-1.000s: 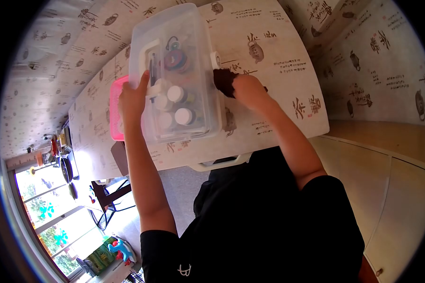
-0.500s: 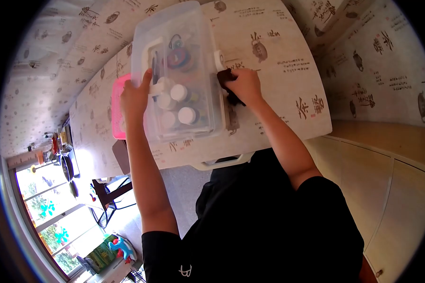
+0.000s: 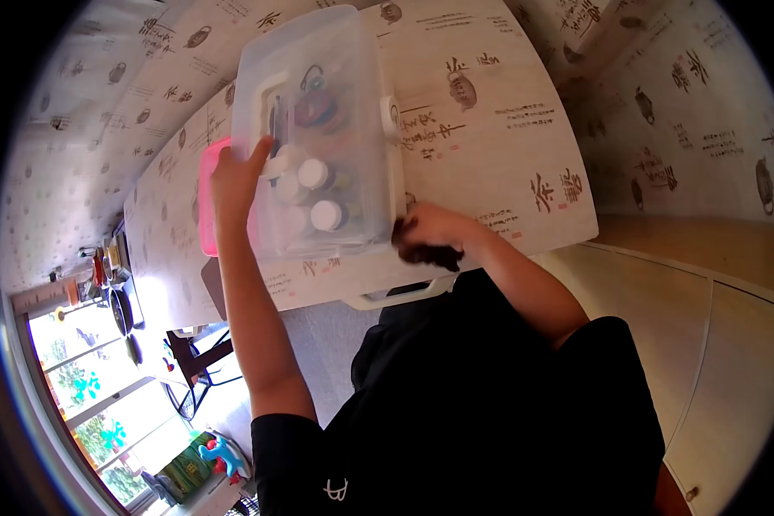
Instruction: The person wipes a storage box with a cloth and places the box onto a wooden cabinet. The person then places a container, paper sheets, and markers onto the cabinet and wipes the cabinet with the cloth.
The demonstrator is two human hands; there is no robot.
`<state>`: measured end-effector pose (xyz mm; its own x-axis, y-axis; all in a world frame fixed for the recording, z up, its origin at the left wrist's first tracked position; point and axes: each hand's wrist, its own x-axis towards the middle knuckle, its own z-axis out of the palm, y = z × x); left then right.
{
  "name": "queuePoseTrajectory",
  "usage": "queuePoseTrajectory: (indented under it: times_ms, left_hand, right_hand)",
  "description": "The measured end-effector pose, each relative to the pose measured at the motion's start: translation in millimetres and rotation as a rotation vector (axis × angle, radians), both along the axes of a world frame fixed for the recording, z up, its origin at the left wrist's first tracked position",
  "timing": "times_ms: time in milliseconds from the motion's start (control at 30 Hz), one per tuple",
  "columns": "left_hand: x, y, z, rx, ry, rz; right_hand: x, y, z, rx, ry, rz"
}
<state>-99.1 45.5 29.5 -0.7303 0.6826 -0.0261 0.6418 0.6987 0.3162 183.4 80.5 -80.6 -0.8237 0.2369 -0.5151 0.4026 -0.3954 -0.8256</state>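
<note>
A translucent plastic storage box (image 3: 254,82) with a white carry handle lies on the table, and several white-capped bottles show through it. My left hand (image 3: 235,185) grips its left side, the thumb over the top and the other fingers hidden from view. At the box's lower right corner, my right hand (image 3: 437,227) is closed around a dark brown cloth (image 3: 430,254), slightly blurred. The cloth reaches the box's edge. On the right side of the box is a white latch (image 3: 390,118).
A pink basket (image 3: 208,198) sits left of the box, partly behind my left arm. The table (image 3: 525,138) has a printed cover. A white handle (image 3: 396,298) juts from the near table edge. Cabinets (image 3: 645,301) stand at right, a window (image 3: 90,378) at lower left.
My right hand has moved down along the box's right side, toward me, with the brown cloth. My left hand stays on the box; the view has shifted slightly.
</note>
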Motion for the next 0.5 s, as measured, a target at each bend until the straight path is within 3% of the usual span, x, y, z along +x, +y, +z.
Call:
queuePoseTrajectory:
  times_ms: [33,100,133,167,200,233,300,433,500]
  left_hand:
    - [-3,0,0,0.011,-0.025,-0.025]
    - [-9,-1,-1,0.016,-0.041,-0.054]
    - [-11,-2,-3,0.033,-0.017,-0.104]
    - [-13,-4,-5,0.047,0.006,-0.156]
    - [-18,-6,-7,0.037,0.008,-0.164]
    - [-22,-7,-9,0.056,0.014,-0.235]
    - [-26,-6,-11,0.075,0.018,-0.318]
    - [-28,-8,-11,0.126,-0.015,-0.410]
    - [-30,-9,-11,0.136,-0.018,-0.415]
  right_hand:
    - [-1,-4,-50,0.412,0.124,0.203]
    - [10,6,-72,0.458,0.184,0.171]
    - [20,14,-93,0.118,0.271,-0.095]
    - [24,20,-80,-0.126,0.242,-0.417]
    - [25,26,-71,-0.141,0.356,-0.613]
    - [26,39,-81,0.175,0.321,-0.646]
    - [19,52,-71,0.404,0.301,-0.806]
    - [-4,57,-41,1.328,0.465,-0.658]
    - [-12,45,-31,1.364,0.535,-0.601]
